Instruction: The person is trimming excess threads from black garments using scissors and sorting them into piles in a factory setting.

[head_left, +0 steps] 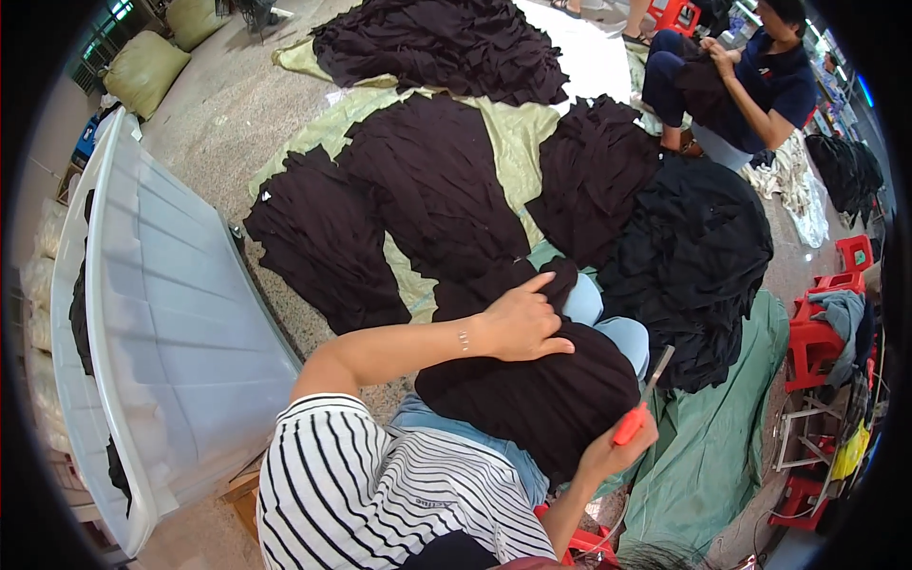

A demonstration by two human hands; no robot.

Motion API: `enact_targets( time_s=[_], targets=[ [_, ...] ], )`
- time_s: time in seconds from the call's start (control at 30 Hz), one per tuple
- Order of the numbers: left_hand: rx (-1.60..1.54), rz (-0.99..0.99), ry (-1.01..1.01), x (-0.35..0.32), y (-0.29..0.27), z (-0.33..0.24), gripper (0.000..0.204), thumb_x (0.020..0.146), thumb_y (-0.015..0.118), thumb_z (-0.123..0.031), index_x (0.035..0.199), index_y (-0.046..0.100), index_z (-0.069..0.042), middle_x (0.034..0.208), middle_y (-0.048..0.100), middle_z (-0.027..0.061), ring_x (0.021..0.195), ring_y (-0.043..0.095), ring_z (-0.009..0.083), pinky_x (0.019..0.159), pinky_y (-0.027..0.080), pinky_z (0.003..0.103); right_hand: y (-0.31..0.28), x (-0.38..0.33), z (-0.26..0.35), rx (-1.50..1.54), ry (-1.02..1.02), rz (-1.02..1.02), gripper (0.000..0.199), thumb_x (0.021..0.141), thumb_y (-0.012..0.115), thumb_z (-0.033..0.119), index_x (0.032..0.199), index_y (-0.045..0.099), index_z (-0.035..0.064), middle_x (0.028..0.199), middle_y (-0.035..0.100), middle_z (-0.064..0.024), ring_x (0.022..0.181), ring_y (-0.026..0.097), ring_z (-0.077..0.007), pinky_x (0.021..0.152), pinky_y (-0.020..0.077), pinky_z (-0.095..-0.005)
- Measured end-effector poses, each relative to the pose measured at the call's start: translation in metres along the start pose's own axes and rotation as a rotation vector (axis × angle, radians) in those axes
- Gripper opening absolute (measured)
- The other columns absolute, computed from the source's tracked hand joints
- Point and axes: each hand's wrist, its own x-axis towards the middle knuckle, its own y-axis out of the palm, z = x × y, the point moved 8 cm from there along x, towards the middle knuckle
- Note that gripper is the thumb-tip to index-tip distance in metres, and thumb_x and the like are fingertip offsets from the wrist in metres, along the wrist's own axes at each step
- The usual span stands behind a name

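Item: dark garment (532, 394), frame centre, on your lap. Left hand (521, 323) presses flat, fingers spread, forefinger raised. Right hand (622, 446), lower right, closed on red-handled snips (641, 408); blade apparently open. Risk: bunched cloth could get nicked.

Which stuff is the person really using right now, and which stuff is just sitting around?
Being used:
- dark cloth piece on the lap, under the left hand
- red-handled cutter in the right hand

Just lying about:
- big clear plastic bin
- red stools
- stuffed sacks
- dark cloth stacks on the floor
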Motion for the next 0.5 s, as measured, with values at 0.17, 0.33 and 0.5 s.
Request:
enact_targets(
  time_s=[0.17, 0.33, 0.5],
  targets=[
    [-0.015, 0.193, -0.619, -0.084, 0.057, 0.143, 0.055, 0.096, 0.048, -0.057, 0.122, 0.062, -0.011, 0.108, 0.062, 0.0177, 0.091, 0.066, 0.0392, 0.081, 0.054, 0.045, 0.031, -0.010, 0.016, -0.108, 0.012, 0.079, 0.030, 0.086, 0.065, -0.001, 0.115, 0.060, -0.0029, 0.112, 0.059, -0.0203, 0.109, 0.059, -0.0386, 0.096, 0.0477, -0.0458],
    [-0.244, 0.595, -1.178, -0.170, 0.146, 0.295, 0.037, 0.090, 0.064, -0.040, 0.104, 0.071, -0.006, 0.105, 0.070, 0.0188, 0.097, 0.069, 0.0331, 0.082, 0.054, 0.044, 0.036, -0.003, 0.012, -0.149, 0.010, 0.094, 0.029, 0.086, 0.063, -0.002, 0.115, 0.060, -0.0041, 0.113, 0.058, -0.0209, 0.109, 0.058, -0.0386, 0.100, 0.0473, -0.0477],
    [0.293, 0.122, -0.917, -0.137, 0.146, 0.342, 0.068, 0.078, 0.076, -0.017, 0.138, 0.045, -0.011, 0.139, 0.043, 0.0177, 0.129, 0.046, 0.0362, 0.099, 0.045, 0.052, 0.033, -0.002, 0.006, -0.216, 0.023, 0.151, 0.028, 0.091, 0.057, 0.003, 0.117, 0.056, -0.0068, 0.118, 0.055, -0.0217, 0.111, 0.055, -0.0390, 0.103, 0.0442, -0.0508]
  ],
)
